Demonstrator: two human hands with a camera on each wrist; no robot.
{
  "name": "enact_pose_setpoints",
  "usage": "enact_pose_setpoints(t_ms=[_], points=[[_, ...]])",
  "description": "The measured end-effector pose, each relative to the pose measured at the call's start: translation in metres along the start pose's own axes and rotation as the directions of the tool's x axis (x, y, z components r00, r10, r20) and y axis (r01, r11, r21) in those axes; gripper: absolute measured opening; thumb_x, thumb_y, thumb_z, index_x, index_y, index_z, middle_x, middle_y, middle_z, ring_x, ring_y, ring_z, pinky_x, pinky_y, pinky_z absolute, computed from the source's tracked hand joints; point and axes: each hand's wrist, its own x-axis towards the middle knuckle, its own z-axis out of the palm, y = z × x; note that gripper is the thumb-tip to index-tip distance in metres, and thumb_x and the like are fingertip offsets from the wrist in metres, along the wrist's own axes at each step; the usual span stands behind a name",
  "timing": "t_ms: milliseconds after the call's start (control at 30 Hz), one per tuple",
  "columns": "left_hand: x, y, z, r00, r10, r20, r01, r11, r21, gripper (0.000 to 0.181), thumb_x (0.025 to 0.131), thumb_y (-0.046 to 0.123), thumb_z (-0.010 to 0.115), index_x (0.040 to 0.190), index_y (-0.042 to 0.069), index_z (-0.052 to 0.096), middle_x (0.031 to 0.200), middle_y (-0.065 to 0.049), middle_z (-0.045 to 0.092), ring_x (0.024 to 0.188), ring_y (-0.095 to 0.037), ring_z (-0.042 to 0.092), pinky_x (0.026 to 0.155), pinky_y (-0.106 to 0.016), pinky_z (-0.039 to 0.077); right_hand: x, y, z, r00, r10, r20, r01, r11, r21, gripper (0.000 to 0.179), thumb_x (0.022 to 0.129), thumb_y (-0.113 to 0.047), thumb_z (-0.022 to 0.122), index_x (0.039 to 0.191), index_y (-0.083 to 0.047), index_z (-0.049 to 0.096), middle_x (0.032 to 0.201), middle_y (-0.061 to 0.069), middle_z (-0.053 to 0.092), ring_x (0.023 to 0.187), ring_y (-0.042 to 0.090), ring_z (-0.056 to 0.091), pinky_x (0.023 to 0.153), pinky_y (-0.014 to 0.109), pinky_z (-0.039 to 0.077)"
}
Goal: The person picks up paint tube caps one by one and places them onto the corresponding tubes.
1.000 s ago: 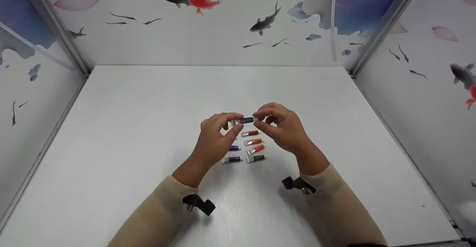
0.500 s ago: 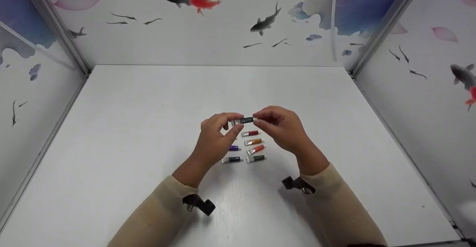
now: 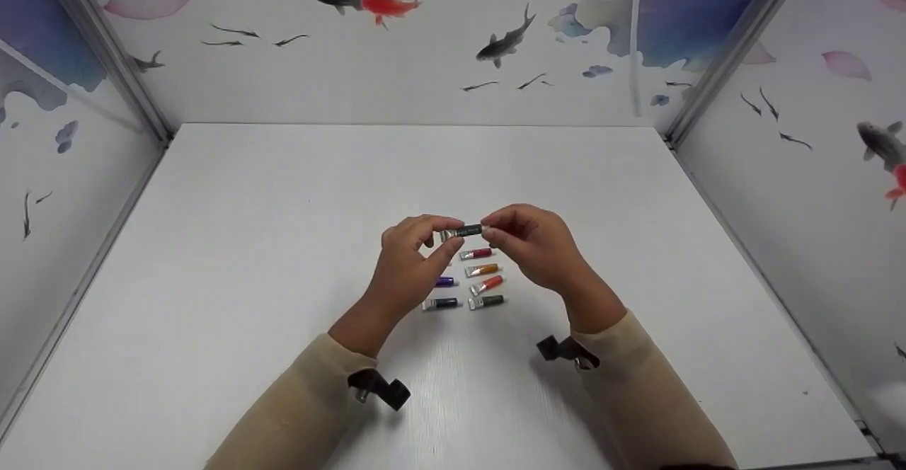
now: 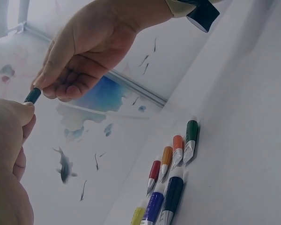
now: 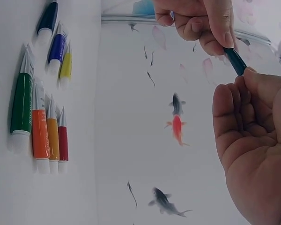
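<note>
Above the tabletop, a dark green-blue paint tube lies roughly level between both hands. My left hand pinches its silvery crimped end between thumb and fingers. At the other end my right hand pinches around the white cap, which its fingertips mostly hide. In the right wrist view the tube's dark body shows between the two thumbs. Below the hands lie a red tube, an ochre tube, an orange tube and a green tube.
Left of those tubes lie a dark blue tube, a purple-blue tube and a yellow tube, partly hidden by the left hand in the head view. White panels printed with fish enclose the white table at back and sides.
The right hand has turned and dropped slightly at the cap, its looser fingers curling closer to the palm. The left hand and the tubes on the table have stayed put.
</note>
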Motion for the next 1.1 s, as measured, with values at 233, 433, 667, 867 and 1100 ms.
enact_pose_setpoints(t_ms=[233, 433, 667, 867, 1100], points=[[0.000, -0.002, 0.001, 1.000, 0.008, -0.020, -0.007, 0.998, 0.064, 0.022, 0.102, 0.035, 0.074, 0.123, 0.032, 0.078, 0.115, 0.016, 0.077, 0.094, -0.008, 0.057, 0.104, -0.051, 0.034, 0.001, 0.000, 0.000, 1.000, 0.026, 0.012, -0.026, 1.000, -0.012, 0.011, 0.103, -0.020, 0.073, 0.112, -0.015, 0.079, 0.101, -0.001, 0.077, 0.087, 0.018, 0.071, 0.073, 0.025, 0.057], [0.000, -0.002, 0.001, 0.998, 0.043, -0.039, -0.036, 0.986, 0.161, 0.025, 0.100, 0.038, 0.076, 0.125, 0.031, 0.078, 0.117, 0.015, 0.079, 0.097, -0.008, 0.063, 0.105, -0.050, 0.034, 0.001, 0.001, 0.001, 1.000, 0.024, -0.007, -0.024, 1.000, -0.007, 0.012, 0.102, -0.020, 0.074, 0.112, -0.017, 0.080, 0.103, -0.002, 0.078, 0.084, 0.020, 0.067, 0.072, 0.025, 0.055], [0.001, -0.004, 0.001, 0.997, 0.055, -0.045, -0.045, 0.981, 0.190, 0.026, 0.101, 0.038, 0.076, 0.125, 0.028, 0.078, 0.115, 0.013, 0.080, 0.095, -0.010, 0.063, 0.104, -0.050, 0.035, 0.000, 0.003, 0.002, 1.000, -0.008, -0.023, 0.009, 0.999, 0.033, 0.014, 0.101, -0.020, 0.077, 0.113, -0.016, 0.081, 0.107, 0.001, 0.078, 0.085, 0.018, 0.068, 0.074, 0.023, 0.056], [0.004, -0.012, -0.001, 0.999, -0.004, -0.041, 0.012, 0.983, 0.183, 0.025, 0.102, 0.040, 0.073, 0.125, 0.031, 0.076, 0.116, 0.013, 0.078, 0.097, -0.009, 0.061, 0.104, -0.050, 0.033, 0.001, 0.004, -0.002, 0.998, -0.032, -0.051, 0.032, 0.999, -0.007, 0.020, 0.103, -0.024, 0.074, 0.119, -0.015, 0.080, 0.106, 0.001, 0.076, 0.088, 0.017, 0.068, 0.075, 0.022, 0.057], [0.011, -0.027, -0.005, 0.997, -0.072, -0.024, 0.076, 0.979, 0.188, 0.025, 0.102, 0.043, 0.073, 0.124, 0.031, 0.076, 0.119, 0.012, 0.077, 0.102, -0.013, 0.063, 0.103, -0.052, 0.033, 0.000, 0.005, -0.005, 0.997, -0.011, -0.075, 0.013, 1.000, 0.014, 0.020, 0.104, -0.027, 0.072, 0.119, -0.016, 0.079, 0.104, 0.000, 0.075, 0.089, 0.019, 0.068, 0.075, 0.025, 0.056]])
